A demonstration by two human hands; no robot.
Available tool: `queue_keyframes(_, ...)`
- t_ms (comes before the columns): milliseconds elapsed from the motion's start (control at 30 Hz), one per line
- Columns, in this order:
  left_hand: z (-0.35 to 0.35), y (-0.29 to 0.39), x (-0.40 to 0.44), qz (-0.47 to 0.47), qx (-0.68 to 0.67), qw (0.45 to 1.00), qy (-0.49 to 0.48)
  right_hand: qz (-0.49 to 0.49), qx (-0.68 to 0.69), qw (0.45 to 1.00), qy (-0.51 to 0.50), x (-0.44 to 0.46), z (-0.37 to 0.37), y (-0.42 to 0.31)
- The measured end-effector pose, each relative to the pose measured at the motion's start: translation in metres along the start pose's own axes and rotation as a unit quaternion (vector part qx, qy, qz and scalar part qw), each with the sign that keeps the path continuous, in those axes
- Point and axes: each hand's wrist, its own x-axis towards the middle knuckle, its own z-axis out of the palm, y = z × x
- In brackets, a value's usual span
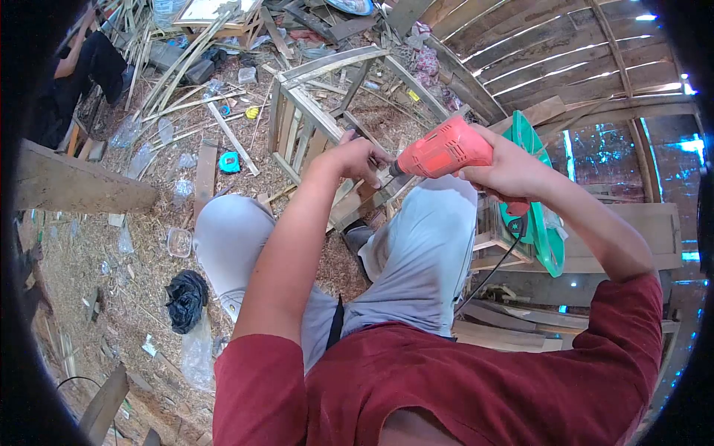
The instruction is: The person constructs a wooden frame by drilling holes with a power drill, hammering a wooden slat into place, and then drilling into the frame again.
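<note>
Two bare hands work in front of me, and the lettering within my view is hard to read. The red drill (445,149) carries dark markings beside its vents, too small for me to make out. On the green plastic chair (550,249) I see a small dark emblem (515,225), also unreadable from here, and the turquoise tape measure (230,162) on the littered floor (149,245) bears a dark mark.

The drill's tip is hard to separate from the wood and fingers, so I cannot tell whether it touches the wood. The black cable (491,273) runs down from the drill's handle and is lost behind the person's leg (420,245). At upper left, another person (100,59) in black is cut off by the dark rim of my view.

The drill lies in the right hand (497,165), which is closed around its rear and handle, with the chuck pointing toward the left hand (358,157). That hand is partly curled, its fingertips just beside the chuck, over the wooden frame (312,104); I cannot tell whether it pinches anything. The frame stands beyond the person's knees.
</note>
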Motion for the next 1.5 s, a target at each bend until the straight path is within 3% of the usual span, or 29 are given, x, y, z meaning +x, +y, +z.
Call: queue_keyframes(1500, 0.0, -0.003, 0.002, 0.001, -0.005, 1.0, 0.004, 0.022, -0.003, 1.0, -0.004, 0.006, -0.003, -0.008)
